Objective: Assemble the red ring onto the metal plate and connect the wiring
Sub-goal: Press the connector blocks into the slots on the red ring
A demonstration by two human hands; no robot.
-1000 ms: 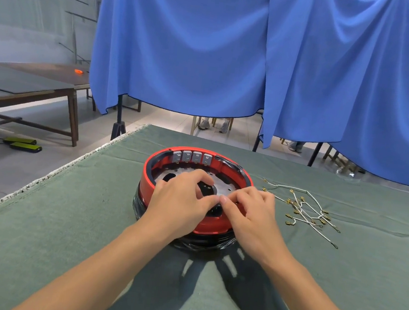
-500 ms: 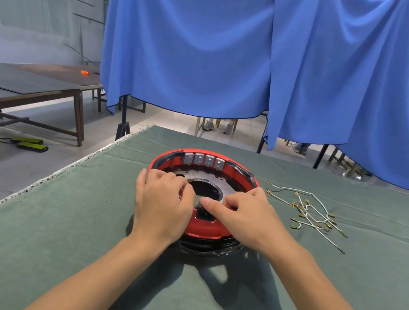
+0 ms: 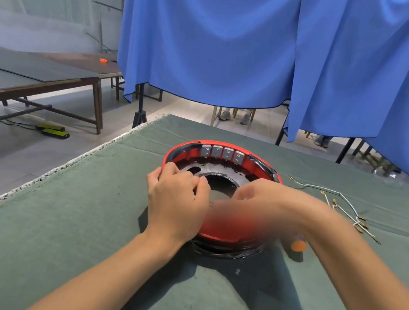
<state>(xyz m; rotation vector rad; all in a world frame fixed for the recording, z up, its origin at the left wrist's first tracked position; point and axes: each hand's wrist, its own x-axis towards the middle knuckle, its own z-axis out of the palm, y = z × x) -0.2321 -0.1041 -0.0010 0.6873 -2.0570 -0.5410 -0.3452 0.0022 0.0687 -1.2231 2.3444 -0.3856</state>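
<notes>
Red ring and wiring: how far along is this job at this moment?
Done: the red ring sits around the metal plate. In hand: the left hand holds the ring's left rim; the right hand is too blurred to read. Left: the wires lie loose on the cloth, unconnected.

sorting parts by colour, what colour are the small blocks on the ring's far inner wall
Grey; four small blocks in a row inside the red ring, seen in the head view.

Red ring (image 3: 237, 232): lies flat around the metal plate (image 3: 224, 172).
Wires (image 3: 346, 211): loose bundle on the cloth, right of the ring.
</notes>
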